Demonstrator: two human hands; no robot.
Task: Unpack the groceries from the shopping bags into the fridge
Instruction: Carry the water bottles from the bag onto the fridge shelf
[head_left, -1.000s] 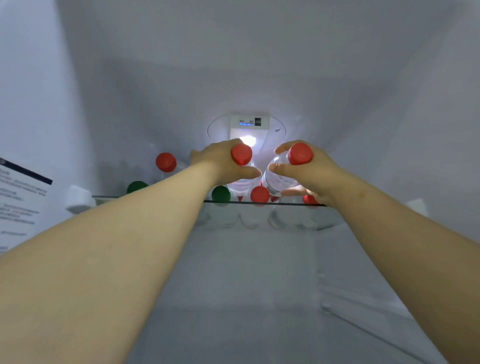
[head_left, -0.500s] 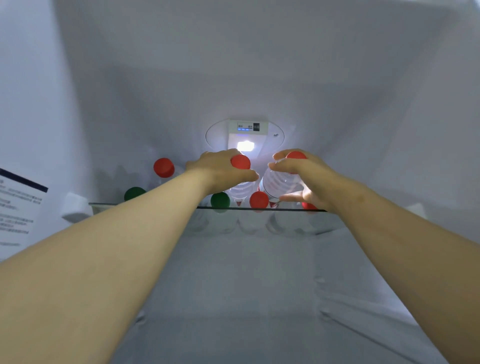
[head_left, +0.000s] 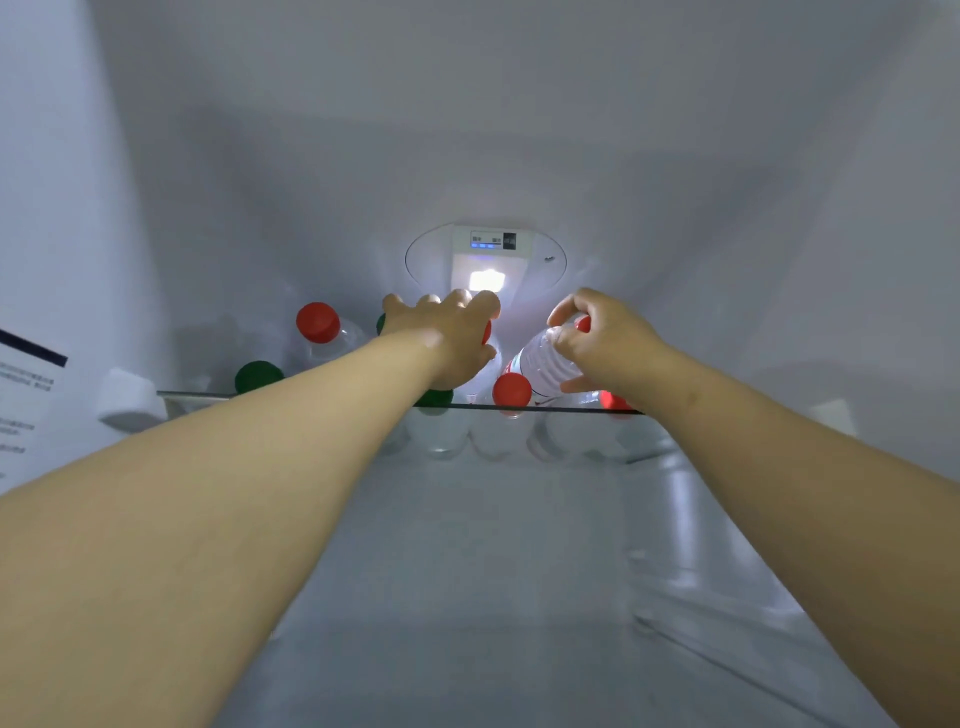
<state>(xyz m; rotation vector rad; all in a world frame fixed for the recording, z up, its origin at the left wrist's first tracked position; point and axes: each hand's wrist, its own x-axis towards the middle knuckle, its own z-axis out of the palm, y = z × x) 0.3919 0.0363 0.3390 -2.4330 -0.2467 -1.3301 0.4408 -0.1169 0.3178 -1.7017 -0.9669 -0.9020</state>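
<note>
Right grip (head_left: 608, 340) around tilted bottle (head_left: 545, 361)

On the far glass shelf (head_left: 197, 396) the left hand (head_left: 447, 343) grips a red-capped bottle (head_left: 487, 332) by its top. Just right of it, the right hand (head_left: 608, 343) holds a tilted clear bottle (head_left: 545, 364). A green cap (head_left: 258, 375) stands further left, and a lamp (head_left: 485, 280) glows behind.

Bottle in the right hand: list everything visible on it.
The bottle is clear ribbed plastic, its red cap mostly hidden under the fingers, with a sliver of red-and-white label at the lower end. It is tilted, cap end up and toward the back; its base is hidden behind a red-capped bottle in front. The right hand grips its neck and shoulder. It is above the glass shelf; contact with the shelf cannot be told.
</note>
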